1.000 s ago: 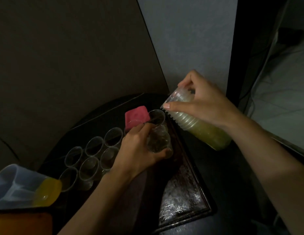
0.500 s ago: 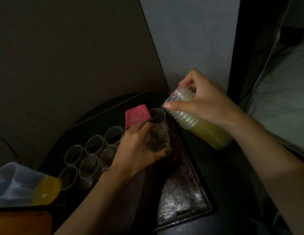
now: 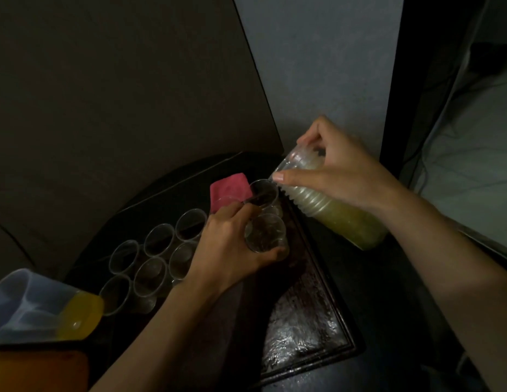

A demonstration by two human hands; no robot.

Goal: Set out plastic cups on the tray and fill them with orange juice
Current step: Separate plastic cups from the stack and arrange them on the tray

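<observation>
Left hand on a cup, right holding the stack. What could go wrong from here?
1. The left hand grips a cup close to another cup near the tray edge; placing it may tip the neighbour.
2. The right hand holds the stack tilted close by; a slip could scatter cups.
3. The left wrist lies beside empty cups; pulling back might sweep them over.
</observation>
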